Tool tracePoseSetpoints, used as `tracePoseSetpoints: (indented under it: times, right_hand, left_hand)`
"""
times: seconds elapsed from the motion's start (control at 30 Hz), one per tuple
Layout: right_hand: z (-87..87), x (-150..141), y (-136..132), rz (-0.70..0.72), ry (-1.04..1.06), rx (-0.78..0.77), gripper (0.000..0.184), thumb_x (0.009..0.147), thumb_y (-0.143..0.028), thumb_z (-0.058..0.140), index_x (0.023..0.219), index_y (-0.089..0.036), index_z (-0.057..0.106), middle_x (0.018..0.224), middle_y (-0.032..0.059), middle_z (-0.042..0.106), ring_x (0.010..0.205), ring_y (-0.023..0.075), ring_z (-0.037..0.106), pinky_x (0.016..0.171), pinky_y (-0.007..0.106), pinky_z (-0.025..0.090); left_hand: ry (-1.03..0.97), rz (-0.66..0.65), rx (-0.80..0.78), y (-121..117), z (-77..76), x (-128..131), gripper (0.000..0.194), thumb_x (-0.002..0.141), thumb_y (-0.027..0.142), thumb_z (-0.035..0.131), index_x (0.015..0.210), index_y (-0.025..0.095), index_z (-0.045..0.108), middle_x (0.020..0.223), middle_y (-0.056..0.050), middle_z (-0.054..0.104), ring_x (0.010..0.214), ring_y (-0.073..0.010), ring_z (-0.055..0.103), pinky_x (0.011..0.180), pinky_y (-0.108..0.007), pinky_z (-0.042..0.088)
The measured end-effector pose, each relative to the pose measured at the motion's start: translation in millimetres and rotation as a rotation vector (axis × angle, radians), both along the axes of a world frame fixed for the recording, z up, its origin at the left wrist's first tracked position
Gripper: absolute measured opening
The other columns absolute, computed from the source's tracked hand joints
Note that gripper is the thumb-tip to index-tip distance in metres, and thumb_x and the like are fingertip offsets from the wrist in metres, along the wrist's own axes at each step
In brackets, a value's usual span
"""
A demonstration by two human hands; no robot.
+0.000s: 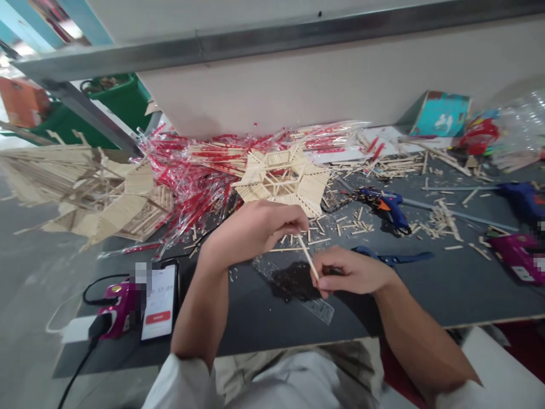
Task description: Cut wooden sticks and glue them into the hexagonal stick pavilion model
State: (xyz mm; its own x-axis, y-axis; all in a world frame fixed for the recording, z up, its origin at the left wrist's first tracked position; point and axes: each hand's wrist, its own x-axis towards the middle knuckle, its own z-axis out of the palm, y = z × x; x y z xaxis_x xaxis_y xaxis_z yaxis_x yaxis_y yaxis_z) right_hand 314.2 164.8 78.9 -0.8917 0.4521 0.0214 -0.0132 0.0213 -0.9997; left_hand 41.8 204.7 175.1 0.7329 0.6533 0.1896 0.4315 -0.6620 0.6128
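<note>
A pale wooden stick (307, 257) slants between my two hands above the tabletop. My left hand (272, 224) is closed with its fingertips at the stick's upper end. The lower end is pinched between the thumb and fingers of my right hand (351, 271). Under the stick, a clear plastic ruler (321, 310) lies on the dark table (264, 324), partly in shadow. A star-shaped piece made of wooden sticks (313, 184), with an open framed centre, rests just beyond my left hand. Dark blue cutters (398, 258) lie behind my right hand.
Red-and-clear plastic packets of sticks (183, 182) are heaped at the back. A larger stick structure (102, 199) stands left. Blue glue guns (394, 210) and cut stick pieces (360, 227) lie right. A phone (159, 298) sits beside a purple power block (117, 309); cables trail there.
</note>
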Motion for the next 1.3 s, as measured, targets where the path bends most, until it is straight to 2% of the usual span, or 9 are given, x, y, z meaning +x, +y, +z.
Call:
tracePoseSetpoints:
  times: [0.1,0.2,0.33,0.53,0.67,0.77,0.9,1.13,1.3]
  right_hand:
    - [29.0,13,-4,-0.083,-0.09,0.195,0.022,0.101,-0.034,0.069,0.087,-0.016,0.067,0.072,0.0027,0.074,0.062,0.009,0.065,0.06,0.018,0.045]
    - [60.4,19,-7,-0.269,-0.309,0.328,0.02,0.102,-0.034,0.068,0.091,-0.018,0.069,0.073,0.0008,0.072,0.061,0.0088,0.062,0.057,0.019,0.044]
    - [93.2,7,0,-0.507,-0.467,0.378,0.024,0.103,-0.041,0.063,0.095,-0.02,0.069,0.074,0.0008,0.071,0.058,0.0107,0.061,0.054,0.023,0.047]
    - [125.0,-24,33,-0.896,-0.615,0.777,0.01,0.094,-0.029,0.068,0.089,-0.021,0.07,0.071,0.0,0.07,0.059,0.0128,0.059,0.061,0.03,0.045]
    - [121.9,-43,58,-1.08,-0.55,0.8,0.01,0.092,-0.026,0.069,0.085,-0.018,0.071,0.072,0.0013,0.07,0.062,0.0137,0.06,0.065,0.032,0.045]
    - [110.6,-55,70,-1.016,-0.578,0.739,0.014,0.091,-0.027,0.07,0.081,-0.018,0.07,0.071,0.0023,0.071,0.061,0.0143,0.06,0.064,0.033,0.043]
    - [100.7,-57,77,-0.982,-0.631,0.765,0.021,0.093,-0.029,0.07,0.075,-0.018,0.067,0.068,0.0027,0.069,0.058,0.0136,0.054,0.064,0.034,0.039]
    - [95.4,-55,83,-0.948,-0.631,0.786,0.021,0.094,-0.027,0.07,0.075,-0.019,0.067,0.069,0.0027,0.069,0.061,0.0149,0.056,0.066,0.034,0.038]
    - [94.0,-62,82,-0.937,-0.672,0.8,0.025,0.095,-0.028,0.071,0.072,-0.019,0.065,0.064,0.0016,0.065,0.056,0.0132,0.05,0.065,0.034,0.037]
  left_hand:
    - [-0.081,-0.048,0.015,3,0.9,1,0.02,0.1,0.006,0.058,0.105,0.02,0.071,0.099,0.001,0.08,0.09,-0.011,0.074,0.08,-0.022,0.052]
    - [-0.182,-0.001,0.099,7,2.8,0,0.023,0.099,0.003,0.055,0.103,0.019,0.071,0.098,0.0,0.08,0.089,-0.0109,0.073,0.082,-0.023,0.053]
    - [-0.282,0.212,0.174,14,3.8,-4,0.014,0.101,0.013,0.061,0.103,0.02,0.072,0.1,-0.002,0.079,0.085,-0.0119,0.072,0.079,-0.024,0.056]
    - [-0.186,0.562,0.345,28,-7.8,-12,0.022,0.102,0.024,0.061,0.123,0.023,0.068,0.117,-0.004,0.077,0.08,-0.0135,0.068,0.076,-0.03,0.056]
    - [-0.129,0.628,0.361,36,-14.9,-19,0.025,0.101,0.025,0.063,0.126,0.022,0.067,0.114,-0.004,0.077,0.077,-0.0131,0.065,0.075,-0.029,0.053]
    - [-0.122,0.653,0.349,40,-17.8,-21,0.025,0.1,0.026,0.065,0.125,0.022,0.068,0.111,-0.004,0.077,0.076,-0.0131,0.064,0.075,-0.03,0.053]
    - [-0.177,0.673,0.314,46,-22.6,-20,0.026,0.1,0.027,0.064,0.124,0.022,0.069,0.112,-0.004,0.078,0.083,-0.0138,0.068,0.075,-0.029,0.055]
    - [-0.185,0.71,0.291,63,-38.1,-24,0.026,0.103,0.029,0.06,0.126,0.022,0.071,0.122,-0.006,0.079,0.099,-0.0175,0.073,0.092,-0.034,0.059]
    - [-0.242,0.693,0.239,69,-48.3,-23,0.032,0.107,0.038,0.056,0.134,0.023,0.067,0.132,-0.007,0.076,0.111,-0.0175,0.073,0.093,-0.031,0.059]
